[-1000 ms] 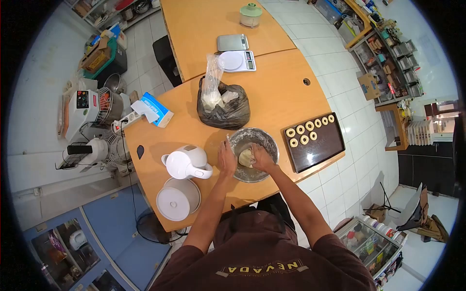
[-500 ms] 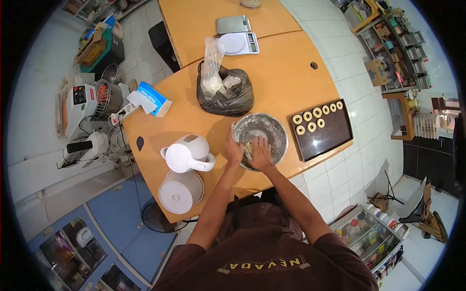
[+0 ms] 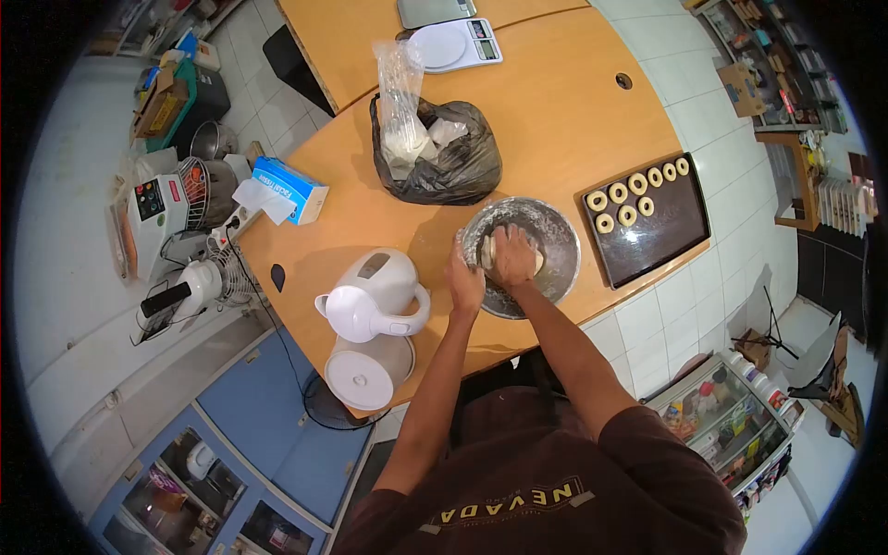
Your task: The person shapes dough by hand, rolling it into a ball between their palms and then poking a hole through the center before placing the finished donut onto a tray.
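Observation:
A floury metal bowl point(image 3: 559, 268) stands near the front edge of the wooden table point(image 3: 573, 102). Inside it lies pale dough point(image 3: 487, 252), partly hidden under my right hand point(image 3: 515, 256), whose fingers press into it. My left hand point(image 3: 465, 277) grips the bowl's left rim, its thumb inside and the other fingers largely hidden. To the right, a dark baking tray point(image 3: 657, 242) holds several dough rings point(image 3: 627, 215) along its far side.
Left of the bowl are a white kettle point(image 3: 370, 294) and a white lidded container point(image 3: 365, 375). Behind stand a black plastic bag point(image 3: 462, 176), a white scale point(image 3: 439, 46), a grey scale point(image 3: 430, 11) and a tissue box point(image 3: 301, 191).
The view has shifted, so the table things sit differently in the frame. My right hand has moved on the dough, its fingers now more bent; my left hand stays at the rim.

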Demonstrator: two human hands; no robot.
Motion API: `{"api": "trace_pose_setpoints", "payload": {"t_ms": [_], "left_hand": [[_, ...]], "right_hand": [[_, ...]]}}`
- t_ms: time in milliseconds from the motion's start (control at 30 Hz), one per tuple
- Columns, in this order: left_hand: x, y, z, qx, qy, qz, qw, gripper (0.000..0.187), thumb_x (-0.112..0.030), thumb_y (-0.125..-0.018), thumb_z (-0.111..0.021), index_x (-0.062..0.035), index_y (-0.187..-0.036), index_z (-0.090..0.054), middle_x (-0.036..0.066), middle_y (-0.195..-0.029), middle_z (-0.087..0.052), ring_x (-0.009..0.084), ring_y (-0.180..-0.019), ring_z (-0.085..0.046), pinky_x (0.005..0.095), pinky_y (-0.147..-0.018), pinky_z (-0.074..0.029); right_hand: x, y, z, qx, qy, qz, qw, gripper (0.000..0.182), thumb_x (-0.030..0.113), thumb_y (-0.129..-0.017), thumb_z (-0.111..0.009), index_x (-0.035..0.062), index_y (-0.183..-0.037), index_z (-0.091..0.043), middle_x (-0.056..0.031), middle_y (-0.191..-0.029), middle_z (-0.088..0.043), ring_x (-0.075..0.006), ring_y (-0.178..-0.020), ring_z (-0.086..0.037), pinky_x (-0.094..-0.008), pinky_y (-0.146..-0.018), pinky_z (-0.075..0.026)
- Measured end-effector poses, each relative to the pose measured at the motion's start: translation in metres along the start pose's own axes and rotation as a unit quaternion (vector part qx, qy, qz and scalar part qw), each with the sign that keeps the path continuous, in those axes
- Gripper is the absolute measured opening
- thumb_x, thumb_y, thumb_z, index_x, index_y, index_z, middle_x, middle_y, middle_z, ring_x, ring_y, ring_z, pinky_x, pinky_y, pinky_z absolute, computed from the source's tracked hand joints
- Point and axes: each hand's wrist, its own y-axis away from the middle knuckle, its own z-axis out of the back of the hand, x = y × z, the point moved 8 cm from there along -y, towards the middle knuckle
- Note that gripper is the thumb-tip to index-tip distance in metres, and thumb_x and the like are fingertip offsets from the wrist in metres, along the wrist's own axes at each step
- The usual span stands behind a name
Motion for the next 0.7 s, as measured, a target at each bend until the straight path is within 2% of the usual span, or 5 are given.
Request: {"api": "trace_pose_setpoints", "payload": {"t_ms": [200,400,500,533,700], "left_hand": [[0.013,-0.003,-0.003,-0.003,0.013,-0.015,1.000,0.074,0.019,-0.077,-0.054,0.0054,-0.149,-0.046,0.030,-0.137,-0.061,0.0406,-0.129,-0.060,0.0433,-0.110,-0.045],[-0.003,-0.007,0.002,0.003,-0.015,-0.007,1.000,0.075,0.018,-0.076,-0.055,0.0050,-0.149,-0.047,0.029,-0.132,-0.064,0.0418,-0.126,-0.062,0.0443,-0.108,-0.047],[-0.005,-0.005,0.003,-0.012,-0.017,-0.012,1.000,0.073,0.017,-0.075,-0.056,0.0037,-0.147,-0.049,0.027,-0.128,-0.066,0.0420,-0.121,-0.064,0.0445,-0.104,-0.049],[-0.006,-0.003,0.005,-0.018,-0.024,-0.015,0.999,0.072,0.017,-0.075,-0.056,0.0031,-0.146,-0.050,0.026,-0.127,-0.067,0.0419,-0.120,-0.065,0.0445,-0.103,-0.050],[0.000,0.000,0.005,-0.033,0.004,-0.026,0.999,0.070,0.017,-0.075,-0.057,0.0014,-0.143,-0.052,0.025,-0.122,-0.069,0.0419,-0.117,-0.066,0.0445,-0.101,-0.051]], "right_hand": [[-0.025,-0.012,-0.001,-0.067,-0.055,-0.152,0.985,0.029,0.031,-0.093,-0.067,0.0032,-0.099,-0.063,-0.0214,-0.093,-0.068,-0.0420,-0.090,-0.068,-0.0528,-0.081,-0.053],[-0.030,0.010,0.031,-0.159,-0.295,-0.028,0.942,0.026,0.019,-0.088,-0.075,0.0002,-0.102,-0.064,-0.0213,-0.092,-0.072,-0.0429,-0.094,-0.070,-0.0504,-0.081,-0.054],[-0.025,0.022,0.033,-0.056,-0.292,0.058,0.953,0.028,0.014,-0.082,-0.079,0.0016,-0.102,-0.064,-0.0202,-0.095,-0.072,-0.0414,-0.094,-0.070,-0.0487,-0.082,-0.054],[-0.020,0.026,0.038,0.047,-0.265,0.013,0.963,0.031,0.012,-0.080,-0.079,0.0051,-0.106,-0.064,-0.0175,-0.095,-0.072,-0.0390,-0.094,-0.071,-0.0454,-0.083,-0.056],[0.019,0.037,0.058,0.123,-0.052,0.068,0.989,0.036,0.024,-0.085,-0.072,0.0080,-0.115,-0.061,-0.0204,-0.118,-0.068,-0.0403,-0.110,-0.066,-0.0552,-0.095,-0.050]]}}
